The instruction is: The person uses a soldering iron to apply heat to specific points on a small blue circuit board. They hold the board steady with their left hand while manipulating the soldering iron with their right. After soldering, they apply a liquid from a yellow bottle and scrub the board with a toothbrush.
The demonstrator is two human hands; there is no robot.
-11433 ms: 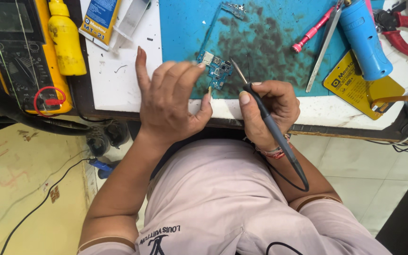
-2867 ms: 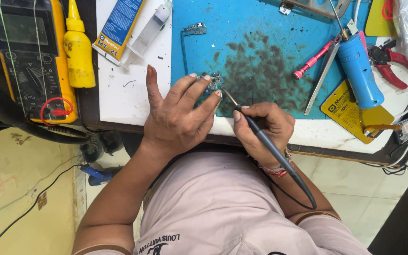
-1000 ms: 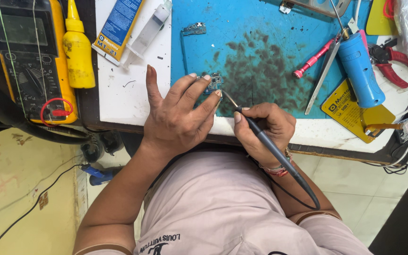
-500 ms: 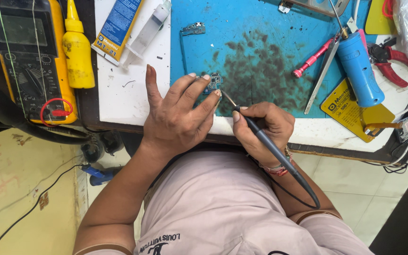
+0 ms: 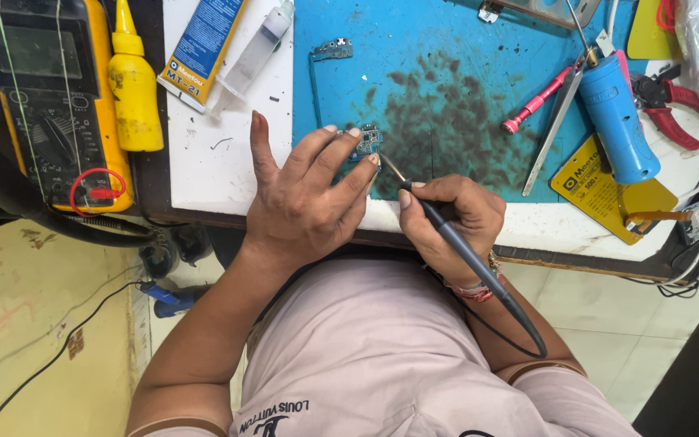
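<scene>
My left hand [image 5: 305, 202] presses its fingertips on a small blue-green circuit board [image 5: 366, 142] that lies on the stained blue work mat [image 5: 446, 73]. My right hand [image 5: 451, 222] grips a black soldering iron [image 5: 455, 243] like a pen. The iron's metal tip points up-left and sits at the board's lower right edge, close to my left fingertips. Its black cord runs back past my right wrist. Part of the board is hidden under my fingers.
A yellow multimeter [image 5: 46, 97] and yellow squeeze bottle [image 5: 133, 85] stand at the left. A blue tube box [image 5: 202, 44], a syringe [image 5: 252, 57], another small board [image 5: 332, 50], a pink screwdriver [image 5: 537, 101], tweezers [image 5: 556, 121], a blue cylinder tool [image 5: 616, 117] and red pliers [image 5: 669, 101] lie around.
Over the last second nothing has visibly moved. Compared with the oldest frame, the iron's tip now rests at the board and my left fingers have closed in on it.
</scene>
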